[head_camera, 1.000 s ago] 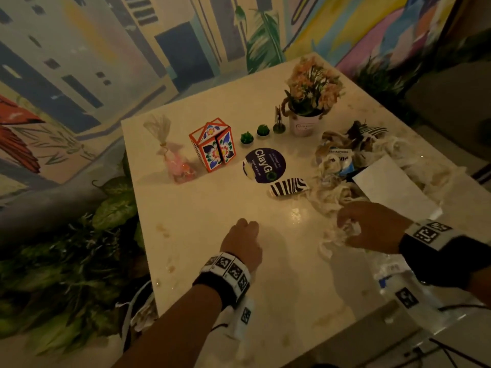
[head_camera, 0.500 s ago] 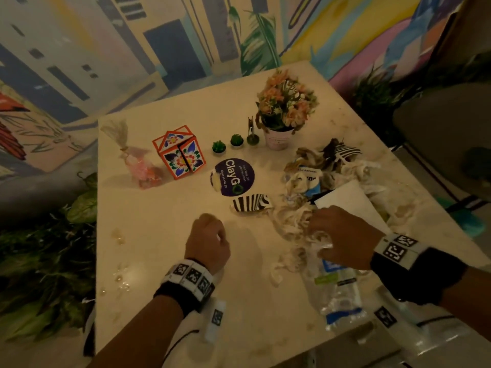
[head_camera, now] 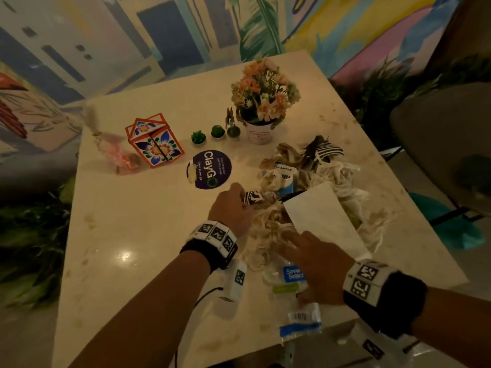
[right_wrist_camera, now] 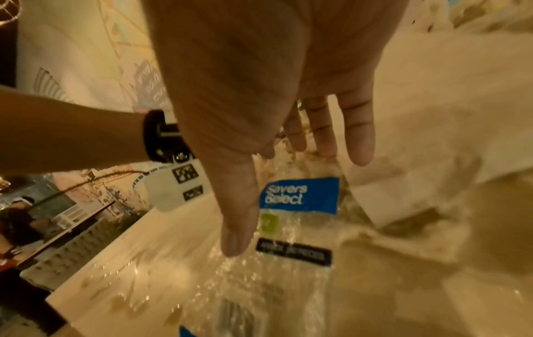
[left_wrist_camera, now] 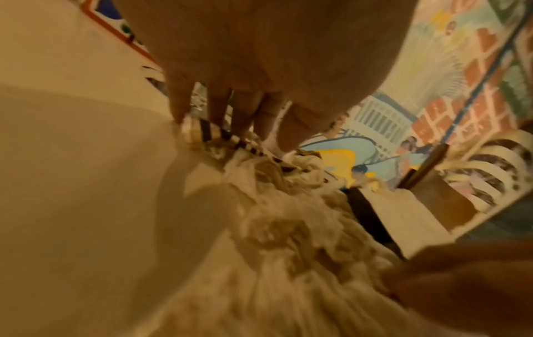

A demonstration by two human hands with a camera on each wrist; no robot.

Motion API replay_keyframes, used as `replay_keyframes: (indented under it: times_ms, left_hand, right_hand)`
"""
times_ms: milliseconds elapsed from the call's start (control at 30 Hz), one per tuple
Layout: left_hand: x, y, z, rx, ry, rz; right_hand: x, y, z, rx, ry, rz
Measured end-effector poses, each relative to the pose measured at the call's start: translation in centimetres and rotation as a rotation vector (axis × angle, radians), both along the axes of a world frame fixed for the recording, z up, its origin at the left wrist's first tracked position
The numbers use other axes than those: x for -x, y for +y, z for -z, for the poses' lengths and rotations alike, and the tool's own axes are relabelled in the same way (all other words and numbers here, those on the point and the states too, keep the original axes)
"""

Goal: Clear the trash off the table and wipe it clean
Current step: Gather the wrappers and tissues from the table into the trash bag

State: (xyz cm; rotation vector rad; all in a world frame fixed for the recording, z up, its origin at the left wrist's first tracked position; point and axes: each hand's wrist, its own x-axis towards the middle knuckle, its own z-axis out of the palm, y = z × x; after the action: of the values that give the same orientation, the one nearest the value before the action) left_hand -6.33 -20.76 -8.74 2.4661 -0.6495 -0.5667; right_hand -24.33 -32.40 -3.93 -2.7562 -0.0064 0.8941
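While lengthwise toward the viewer, plastic wrapper (head_camera: 297, 301) (crumpled), right hand (head_camera: 316, 266) spread above

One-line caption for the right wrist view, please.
Right hand, fingers straight, hovers above a clear Savers Select plastic bag on the table.

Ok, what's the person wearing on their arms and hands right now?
Both forearms are bare, with no sleeves or gloves. Each wrist carries a black band topped by white tiles printed with black square markers. A white pod bearing a similar marker hangs under the left wrist, with a thin dark cable trailing from it. The left hand and right hand are bare.
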Motion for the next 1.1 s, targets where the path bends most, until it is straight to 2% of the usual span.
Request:
replay_keyframes:
  times_ms: [67,100,200,300,433,533,633,733,800,867,967,1100]
  left_hand:
    - [0.8,-0.6,0.0,-0.024,0.041,0.070]
    - [1.1,-0.8,0.0,-0.093,0.036,0.139]
    - [2.0,-1.1,0.8,-0.335,-0.090,0.278]
    - [2.4,-1.1,1.5,-0.381,-0.233,0.292]
    - [2.6,-1.0,2.2,-0.306,-0.276,0.209]
    - [2.7,-0.4,2.6,-0.218,-0.273,0.229]
    - [1.8,1.1,2.5,-0.155,-0.206,0.248]
    - [0.6,3.1,1.9,-0.027,-0.069,0.189]
    - [1.0,4.2,1.1,-0.008,-0.014,0.183]
    - [2.5,5.0,0.4,-0.070,-0.002,0.211]
    - [5.5,5.4,-0.3,-0.264,0.031,0.298]
    - [8.2,4.9,0.3,-0.401,-0.076,0.343]
  right_hand:
    - [0.1,-0.1,1.6,0.019,-0.026,-0.006]
    - [0.0,-0.2,2.4,0.028,-0.043,-0.007]
    - [-0.8,-0.3,3.7,0.056,-0.123,-0.029]
    - [-1.6,0.0,3.2,0.015,-0.151,0.021]
    - [-2.5,0.2,2.7,-0.017,-0.169,0.059]
    - [-2.8,-0.1,2.7,-0.070,-0.142,0.111]
    - [-2.6,-0.6,2.3,-0.193,-0.169,0.278]
    - [-2.4,-1.5,1.3,-0.314,-0.254,0.494]
    - [-2.5,-2.2,0.3,-0.391,-0.322,0.608]
    - [-2.8,-2.7,-0.4,-0.466,-0.371,0.675]
    - [-3.4,-3.1,-0.9,-0.482,-0.389,0.703]
    - [-4.1,-3.9,-1.7,-0.521,-0.410,0.787]
